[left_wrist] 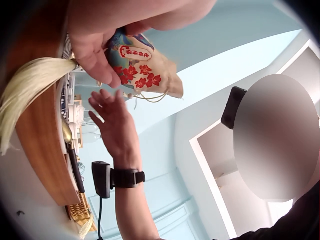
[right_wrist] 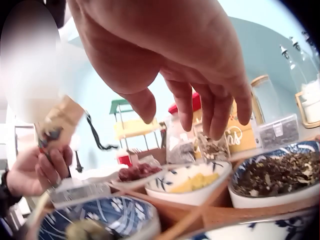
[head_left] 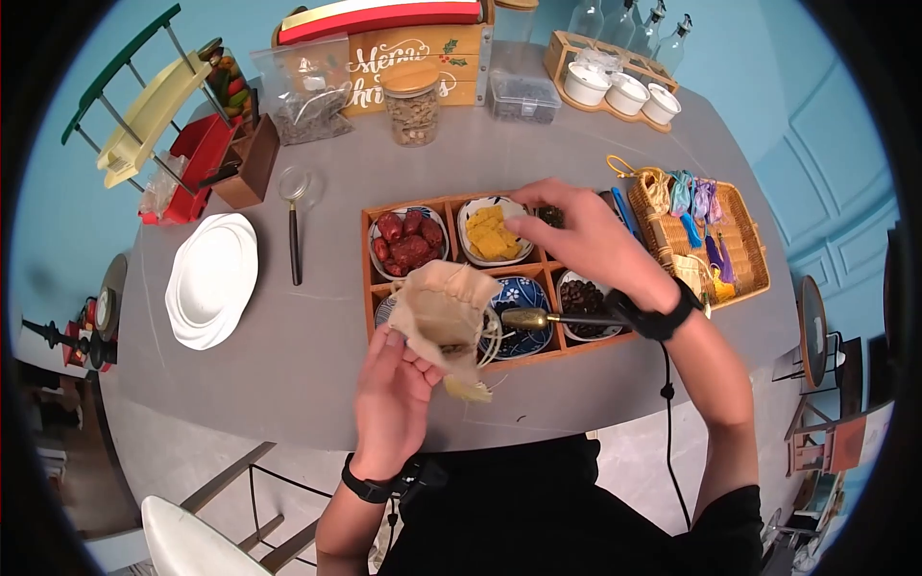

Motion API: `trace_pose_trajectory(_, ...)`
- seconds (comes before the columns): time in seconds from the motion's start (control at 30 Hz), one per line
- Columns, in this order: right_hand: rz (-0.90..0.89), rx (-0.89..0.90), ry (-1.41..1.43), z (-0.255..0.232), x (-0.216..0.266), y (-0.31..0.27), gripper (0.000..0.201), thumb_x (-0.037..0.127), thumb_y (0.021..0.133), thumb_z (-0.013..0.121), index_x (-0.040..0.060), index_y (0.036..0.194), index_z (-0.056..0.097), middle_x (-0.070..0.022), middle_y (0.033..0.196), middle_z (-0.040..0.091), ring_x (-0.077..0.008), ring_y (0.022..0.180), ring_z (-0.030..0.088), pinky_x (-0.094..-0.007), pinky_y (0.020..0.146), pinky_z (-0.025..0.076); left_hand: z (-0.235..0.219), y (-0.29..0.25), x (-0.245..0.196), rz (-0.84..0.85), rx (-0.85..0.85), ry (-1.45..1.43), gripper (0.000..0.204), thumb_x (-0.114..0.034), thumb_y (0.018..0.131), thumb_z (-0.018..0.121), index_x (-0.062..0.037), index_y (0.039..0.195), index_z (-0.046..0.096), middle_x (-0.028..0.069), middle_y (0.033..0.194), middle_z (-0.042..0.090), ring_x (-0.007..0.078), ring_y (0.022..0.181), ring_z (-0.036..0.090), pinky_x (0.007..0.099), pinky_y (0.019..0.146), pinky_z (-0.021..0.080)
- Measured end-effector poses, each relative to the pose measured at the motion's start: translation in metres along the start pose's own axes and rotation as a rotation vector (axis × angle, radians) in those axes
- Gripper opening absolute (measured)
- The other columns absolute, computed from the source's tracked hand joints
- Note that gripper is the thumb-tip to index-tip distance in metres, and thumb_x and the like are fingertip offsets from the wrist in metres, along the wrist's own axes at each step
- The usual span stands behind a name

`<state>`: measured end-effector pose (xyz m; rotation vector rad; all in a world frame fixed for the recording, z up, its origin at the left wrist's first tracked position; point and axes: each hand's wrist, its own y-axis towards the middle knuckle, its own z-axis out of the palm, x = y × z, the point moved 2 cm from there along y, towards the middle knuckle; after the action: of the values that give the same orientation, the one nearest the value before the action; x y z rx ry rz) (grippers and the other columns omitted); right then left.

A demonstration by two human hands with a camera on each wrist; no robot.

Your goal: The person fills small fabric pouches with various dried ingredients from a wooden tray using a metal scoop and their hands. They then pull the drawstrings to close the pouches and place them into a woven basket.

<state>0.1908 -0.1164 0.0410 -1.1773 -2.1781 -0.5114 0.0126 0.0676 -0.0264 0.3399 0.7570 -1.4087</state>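
My left hand [head_left: 392, 389] holds a beige cloth drawstring pouch [head_left: 442, 302] with its mouth open, above the front left of a divided wooden box [head_left: 368, 264]. In the left wrist view the pouch [left_wrist: 150, 67] shows red flowers, and a pale tassel [left_wrist: 37, 85] hangs nearby. My right hand [head_left: 595, 235] hovers over the box's back row with fingers pointing loosely down and nothing in them. Close to its fingertips are a bowl of yellow pieces [head_left: 492, 235] and a bowl of dark dried leaves [right_wrist: 280, 172]. A brass-headed scoop [head_left: 523, 320] lies across the front bowls.
Red dates [head_left: 408, 240] and dark beans [head_left: 581, 293] fill other bowls. A wicker basket [head_left: 749, 240] of small pouches stands right. Left are white plates [head_left: 213, 278] and a round-ended strainer [head_left: 295, 221]. A lidded jar [head_left: 413, 110] and white pots [head_left: 626, 94] stand behind.
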Motion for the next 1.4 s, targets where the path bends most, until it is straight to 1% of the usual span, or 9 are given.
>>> trace_pose_trajectory(0.07,-0.067,0.114,0.415,-0.014,0.021,-0.028,0.068,0.015,0.077,0.076,-0.0028,0.138,0.049,-0.0157,0.133,0.059,-0.0261,0.125,0.055,-0.0374,0.107,0.041,0.003,-0.001,0.001,0.015,0.074,0.066,0.036,-0.027,0.106,0.037,-0.0024,0.131,0.044,0.0153,0.119,0.064,0.0267,0.101,0.067,0.0374,0.087,0.053)
trace_pose_trajectory(0.2,-0.055,0.409,0.558,-0.023,0.034,-0.069,0.123,0.014,0.052,0.094,-0.0036,0.152,0.023,-0.0168,0.148,0.043,-0.0244,0.136,0.042,-0.0389,0.116,0.031,0.031,0.000,0.014,-0.009,0.105,0.206,0.028,-0.027,0.108,0.034,-0.0041,0.119,0.046,0.0132,0.089,0.069,0.0257,0.076,0.070,0.0326,0.071,0.051)
trace_pose_trajectory(0.3,0.016,0.314,0.480,-0.023,0.038,-0.093,0.106,0.015,0.062,0.092,-0.0039,0.148,0.031,-0.0142,0.138,0.053,-0.0205,0.127,0.051,-0.0355,0.109,0.039,0.046,-0.004,0.026,0.027,0.230,0.363,0.031,-0.024,0.109,0.033,-0.0007,0.124,0.046,0.0125,0.097,0.066,0.0214,0.077,0.070,0.0281,0.068,0.050)
trace_pose_trajectory(0.37,0.070,0.101,0.542,-0.018,0.025,-0.105,0.051,0.019,0.083,0.079,-0.0014,0.125,0.057,-0.0078,0.107,0.065,-0.0134,0.096,0.062,-0.0286,0.083,0.050,0.060,-0.008,0.032,0.078,0.203,0.464,0.027,-0.018,0.106,0.043,0.0004,0.125,0.047,0.0100,0.095,0.067,0.0161,0.072,0.068,0.0253,0.065,0.049)
trace_pose_trajectory(0.5,0.086,-0.060,0.712,-0.023,0.007,-0.125,0.014,0.011,0.092,0.070,0.0000,0.100,0.067,0.0036,0.083,0.062,-0.0013,0.074,0.053,-0.0200,0.063,0.043,0.073,-0.014,0.044,-0.080,0.250,0.612,0.024,-0.011,0.093,0.068,0.0008,0.112,0.060,0.0055,0.090,0.068,0.0094,0.067,0.063,0.0220,0.058,0.047)
trace_pose_trajectory(0.53,0.099,-0.018,0.652,-0.031,0.005,-0.131,0.015,0.004,0.091,0.070,0.0001,0.105,0.068,-0.0011,0.096,0.070,-0.0026,0.084,0.060,-0.0201,0.072,0.047,0.077,-0.013,0.046,-0.091,0.289,0.605,0.024,-0.011,0.093,0.068,0.0008,0.112,0.060,0.0055,0.090,0.068,0.0094,0.067,0.063,0.0220,0.058,0.047)
trace_pose_trajectory(0.73,0.008,-0.235,0.623,-0.072,-0.020,-0.169,0.013,0.009,0.094,0.067,0.0016,0.105,0.067,0.0006,0.088,0.064,-0.0038,0.081,0.057,-0.0226,0.069,0.046,0.089,-0.015,0.046,-0.241,0.386,0.867,0.018,-0.011,0.096,0.063,-0.0008,0.111,0.062,0.0072,0.097,0.070,0.0084,0.065,0.062,0.0193,0.055,0.045)
trace_pose_trajectory(1.13,0.234,-0.703,-0.010,-0.257,-0.077,-0.277,0.020,0.017,0.093,0.067,-0.0003,0.103,0.068,-0.0008,0.087,0.068,-0.0074,0.077,0.060,-0.0235,0.070,0.047,0.004,0.001,-0.036,0.296,0.011,0.972,0.022,-0.016,0.102,0.048,0.0002,0.112,0.059,0.0133,0.097,0.070,0.0107,0.054,0.059,0.0197,0.048,0.042)
trace_pose_trajectory(1.4,0.375,-0.256,0.111,-0.259,-0.138,-0.228,0.020,0.021,0.094,0.067,0.0017,0.100,0.070,0.0013,0.080,0.068,-0.0057,0.072,0.060,-0.0232,0.065,0.048,-0.026,0.005,-0.062,0.436,-0.173,0.917,0.024,-0.021,0.102,0.052,-0.0010,0.112,0.060,0.0106,0.099,0.069,0.0074,0.056,0.056,0.0190,0.047,0.038)
